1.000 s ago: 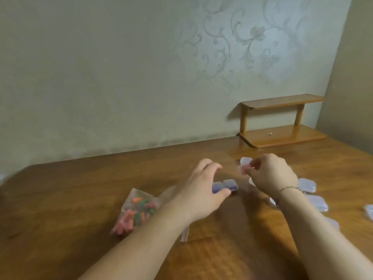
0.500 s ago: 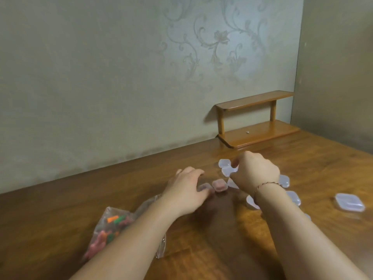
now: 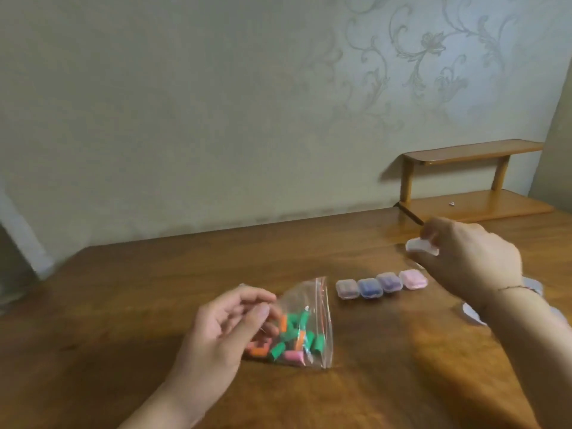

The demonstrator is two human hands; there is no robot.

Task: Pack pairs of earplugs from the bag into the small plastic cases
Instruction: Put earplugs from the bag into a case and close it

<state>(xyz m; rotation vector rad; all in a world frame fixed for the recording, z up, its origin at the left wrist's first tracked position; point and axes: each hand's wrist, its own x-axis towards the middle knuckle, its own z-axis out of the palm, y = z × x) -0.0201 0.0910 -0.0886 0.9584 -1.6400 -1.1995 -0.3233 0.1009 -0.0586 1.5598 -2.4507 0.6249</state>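
- The right hand [image 3: 467, 258] pinches a clear, empty-looking case [image 3: 422, 245] between thumb and fingertips, lifted just above the table [image 3: 123, 305] near the far right; whether its lid is open or shut is too blurred to tell
- The left hand [image 3: 223, 332] rests at the mouth side of the bag [image 3: 305, 329], fingers curled with thumb and forefinger close together; whether they are closed on an earplug or only on the plastic I cannot tell
- The step in hand looks like fetching a fresh case while drawing the next pair from the bag
- To do it well, I would bring the case in close to the bag so the plugs travel a short way, pick two plugs of one colour, and steady the bag so the film does not drag along with the fingers
- The case should be held by its edges, level, with the lid fully back before the plugs go in
- The bag is a clear zip pouch lying flat, holding green, orange and pink earplugs [image 3: 294, 339] in a loose heap
- Just beyond it, four filled cases [image 3: 382, 283] sit side by side in a row, touching, tinted pinkish, blue, purple and pink
- More clear cases [image 3: 470, 312] lie partly hidden behind the right wrist
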